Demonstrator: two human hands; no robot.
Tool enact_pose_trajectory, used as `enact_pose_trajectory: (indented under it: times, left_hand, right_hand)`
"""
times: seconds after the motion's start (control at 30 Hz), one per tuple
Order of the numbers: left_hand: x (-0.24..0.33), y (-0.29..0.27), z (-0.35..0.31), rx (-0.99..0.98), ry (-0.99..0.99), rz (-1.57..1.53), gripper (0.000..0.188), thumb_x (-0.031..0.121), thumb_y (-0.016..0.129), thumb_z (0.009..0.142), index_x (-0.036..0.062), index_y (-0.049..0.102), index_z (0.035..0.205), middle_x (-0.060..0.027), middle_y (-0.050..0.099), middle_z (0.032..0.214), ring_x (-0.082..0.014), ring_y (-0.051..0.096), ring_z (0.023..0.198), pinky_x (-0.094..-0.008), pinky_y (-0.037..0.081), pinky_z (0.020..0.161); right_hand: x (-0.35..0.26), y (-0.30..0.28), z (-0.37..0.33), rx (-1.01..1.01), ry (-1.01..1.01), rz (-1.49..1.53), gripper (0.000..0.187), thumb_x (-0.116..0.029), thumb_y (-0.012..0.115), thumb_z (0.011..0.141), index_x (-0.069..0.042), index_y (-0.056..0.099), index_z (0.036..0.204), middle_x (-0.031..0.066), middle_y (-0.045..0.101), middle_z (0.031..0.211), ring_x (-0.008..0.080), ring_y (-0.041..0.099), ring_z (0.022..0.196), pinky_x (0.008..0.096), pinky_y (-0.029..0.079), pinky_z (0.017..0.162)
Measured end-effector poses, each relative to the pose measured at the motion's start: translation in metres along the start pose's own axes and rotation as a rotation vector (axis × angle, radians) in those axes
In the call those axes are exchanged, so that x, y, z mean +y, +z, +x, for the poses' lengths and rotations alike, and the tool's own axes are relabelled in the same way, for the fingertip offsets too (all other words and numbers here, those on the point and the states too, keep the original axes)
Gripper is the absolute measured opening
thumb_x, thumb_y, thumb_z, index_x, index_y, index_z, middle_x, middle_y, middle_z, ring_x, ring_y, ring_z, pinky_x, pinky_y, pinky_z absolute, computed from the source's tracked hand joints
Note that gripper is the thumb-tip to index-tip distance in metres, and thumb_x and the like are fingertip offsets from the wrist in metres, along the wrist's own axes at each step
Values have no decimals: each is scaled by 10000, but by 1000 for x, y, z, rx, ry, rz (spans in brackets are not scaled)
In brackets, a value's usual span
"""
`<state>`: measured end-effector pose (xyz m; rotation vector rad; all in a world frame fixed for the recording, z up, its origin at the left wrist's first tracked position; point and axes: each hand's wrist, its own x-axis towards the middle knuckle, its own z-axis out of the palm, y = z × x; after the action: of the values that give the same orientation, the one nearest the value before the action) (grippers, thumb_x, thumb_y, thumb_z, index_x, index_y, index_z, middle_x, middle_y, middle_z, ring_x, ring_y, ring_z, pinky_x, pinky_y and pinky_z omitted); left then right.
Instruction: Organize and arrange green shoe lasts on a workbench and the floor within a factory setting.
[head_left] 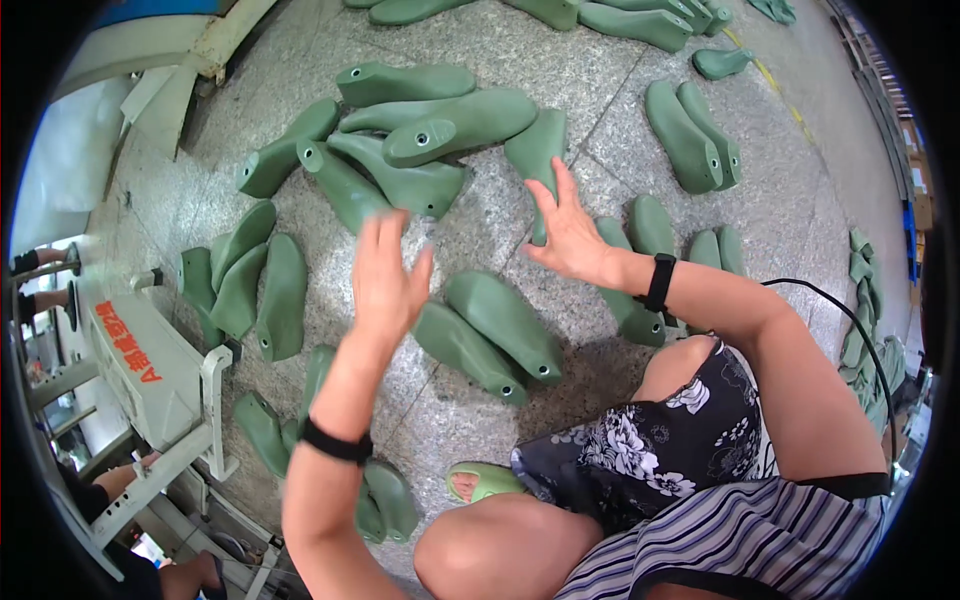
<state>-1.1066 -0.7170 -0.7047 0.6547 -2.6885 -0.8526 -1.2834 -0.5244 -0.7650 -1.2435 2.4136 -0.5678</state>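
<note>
Green shoe lasts lie in groups on the floor around my hands. My left hand (385, 280) is open, its fingers stretched out and slightly blurred, over the near end of a shoe last (345, 185) in the middle pile. My right hand (572, 228) is open with fingers spread, beside a shoe last (538, 150) at the pile's right end; whether it touches is hard to tell. Another shoe last (465, 125) lies on top of that pile. Between and below my hands, a pair of shoe lasts (500, 325) rests side by side.
More lasts lie at left (283, 295), at right (685, 135) and along the far side (635, 25). A white-grey machine frame (150, 370) stands at the left, with another person's limbs beyond it. Green cloth (865, 320) lies at the right; a black cable (850, 315) runs behind my right arm.
</note>
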Motion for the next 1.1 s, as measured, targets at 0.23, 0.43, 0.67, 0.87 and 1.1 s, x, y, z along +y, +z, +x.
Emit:
enact_pose_trajectory:
  times: [0.23,0.43,0.67,0.87,1.1]
  left_hand:
    - [22,43,147,-186,194,588,384,151,737,715,26,554,1028,-177,615,948,-339,602,959,-418,493,785]
    - [40,84,147,-228,137,606,322,236,685,788,2,553,966,-192,641,830,-365,648,747,-442,523,653]
    - [89,153,105,-245,-82,294,646,254,690,761,-41,404,1258,-244,634,903,-397,634,862,-453,525,745]
    - [72,137,99,-623,-485,-156,836,211,719,711,-51,233,1339,-254,551,1081,-338,631,907,-384,541,707]
    - [91,187,95,-572,-490,-491,835,153,696,758,-39,132,1344,-175,512,1084,-234,583,834,-358,514,645]
  right_hand:
    - [90,-63,12,192,-143,220,721,133,501,643,-83,398,1324,265,428,1296,432,420,1225,416,389,998]
    - [138,-175,60,-293,-10,549,503,21,544,819,-37,474,1313,84,598,1091,174,586,941,305,499,810]
    - [177,-132,118,-83,-63,226,477,-197,604,860,-48,487,1298,178,590,1107,300,593,1000,425,501,838]
    - [76,-85,53,-243,-122,-222,576,-417,558,892,-59,430,1325,241,288,1432,432,261,1340,607,322,1015]
    - [120,-70,74,-220,-284,26,458,-343,453,956,-52,433,1310,178,374,1391,373,225,1373,623,288,1031]
